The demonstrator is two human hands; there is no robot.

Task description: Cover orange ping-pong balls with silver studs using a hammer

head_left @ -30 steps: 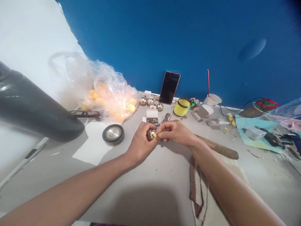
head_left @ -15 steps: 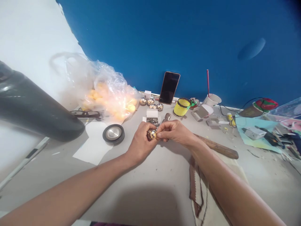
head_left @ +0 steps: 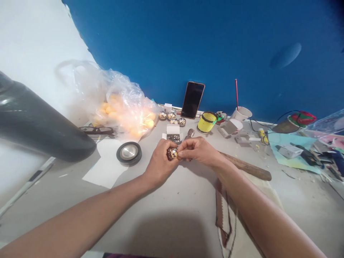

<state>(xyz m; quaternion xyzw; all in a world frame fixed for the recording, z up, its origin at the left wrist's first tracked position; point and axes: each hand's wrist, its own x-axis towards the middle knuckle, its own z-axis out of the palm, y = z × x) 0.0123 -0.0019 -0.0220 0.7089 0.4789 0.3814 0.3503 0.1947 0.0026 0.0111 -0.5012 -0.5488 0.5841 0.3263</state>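
Observation:
In my left hand (head_left: 161, 161) is a small ball (head_left: 172, 153), yellow-orange and partly covered with shiny metal tack heads. The fingers wrap round its left side and underside. My right hand (head_left: 197, 150) pinches at the ball's right side, thumb and forefinger together; whatever lies between the tips is too small to make out. Just behind the ball stands an open white box (head_left: 173, 129) of small metal tacks. A hammer (head_left: 245, 165) with a wooden handle lies partly under my right hand and forearm, its metal head showing beyond the fingers.
Several tack-covered balls (head_left: 171, 115) rest near the wall, by a leaning phone (head_left: 192, 100). At left are a clear bag (head_left: 123, 93) of orange balls, a round black-rimmed metal disc (head_left: 129, 153) and a dark cylinder (head_left: 40, 118). A yellow cup (head_left: 206, 123) and cloth (head_left: 242, 218) are rightward.
The whole view has shifted slightly. Both hands keep nearly the same pose at the ball, with the right fingertips still against its right side.

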